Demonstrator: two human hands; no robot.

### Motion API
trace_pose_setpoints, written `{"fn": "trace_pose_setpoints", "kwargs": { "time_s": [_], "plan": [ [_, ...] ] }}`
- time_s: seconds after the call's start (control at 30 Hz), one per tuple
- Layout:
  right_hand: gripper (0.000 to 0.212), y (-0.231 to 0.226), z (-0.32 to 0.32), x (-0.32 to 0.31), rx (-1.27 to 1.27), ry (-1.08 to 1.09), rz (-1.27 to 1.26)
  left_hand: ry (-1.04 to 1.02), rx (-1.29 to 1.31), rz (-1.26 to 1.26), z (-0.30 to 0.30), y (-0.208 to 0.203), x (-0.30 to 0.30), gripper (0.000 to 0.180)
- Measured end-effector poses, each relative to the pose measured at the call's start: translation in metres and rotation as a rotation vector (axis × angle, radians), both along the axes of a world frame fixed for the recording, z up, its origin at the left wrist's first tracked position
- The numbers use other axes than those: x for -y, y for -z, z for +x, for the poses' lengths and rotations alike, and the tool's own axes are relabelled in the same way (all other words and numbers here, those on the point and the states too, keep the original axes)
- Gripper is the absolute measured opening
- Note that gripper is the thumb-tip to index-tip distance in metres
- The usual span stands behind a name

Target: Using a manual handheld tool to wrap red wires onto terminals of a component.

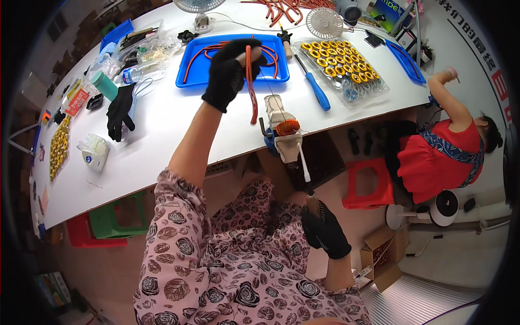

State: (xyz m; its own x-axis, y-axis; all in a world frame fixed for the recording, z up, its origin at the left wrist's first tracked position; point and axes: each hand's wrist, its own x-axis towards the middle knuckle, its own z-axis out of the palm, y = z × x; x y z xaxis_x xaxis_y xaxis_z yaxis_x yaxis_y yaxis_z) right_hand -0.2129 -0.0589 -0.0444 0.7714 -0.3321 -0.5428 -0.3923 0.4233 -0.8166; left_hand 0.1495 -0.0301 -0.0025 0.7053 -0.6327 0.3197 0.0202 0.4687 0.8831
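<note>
My left hand [230, 76], in a black glove, is raised over the front of a blue tray and closed around a glossy red-brown rod or tube [251, 89] that hangs down from it. Below stands a small bench vise [271, 142] at the table edge, its jaws wrapped in pale material, with an orange-brown ribbed piece [287, 127] on it. A thin wire or cord runs from the vise up toward my left hand. Off the table edge, my gloved right hand [326, 230] grips a tool with a wooden handle [312, 203]; a pale shaft [304, 162] points up to the vise.
The blue tray [187, 77] holds more red-brown rods. A blue-handled screwdriver [317, 91] and a pack of yellow rings [346, 65] lie to the right. A spare black glove [120, 112] and bottle [142, 71] are left. A person in red [441, 162] works at the right.
</note>
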Motion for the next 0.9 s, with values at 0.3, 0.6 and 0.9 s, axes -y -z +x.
{"fn": "trace_pose_setpoints", "kwargs": {
  "time_s": [0.3,0.6,0.9],
  "plan": [
    [0.019,0.000,0.062,0.020,0.165,-0.009,-0.019,0.273,-0.278,0.142,0.017,0.089,0.042,0.028],
    [0.019,0.018,0.009,-0.006,0.110,0.041,0.141,0.401,0.148,0.351,0.000,0.040,-0.009,0.037],
    [0.018,-0.015,-0.121,-0.025,-0.100,0.005,0.344,-0.162,1.393,0.341,-0.139,0.050,-0.062,0.039]
  ]
}}
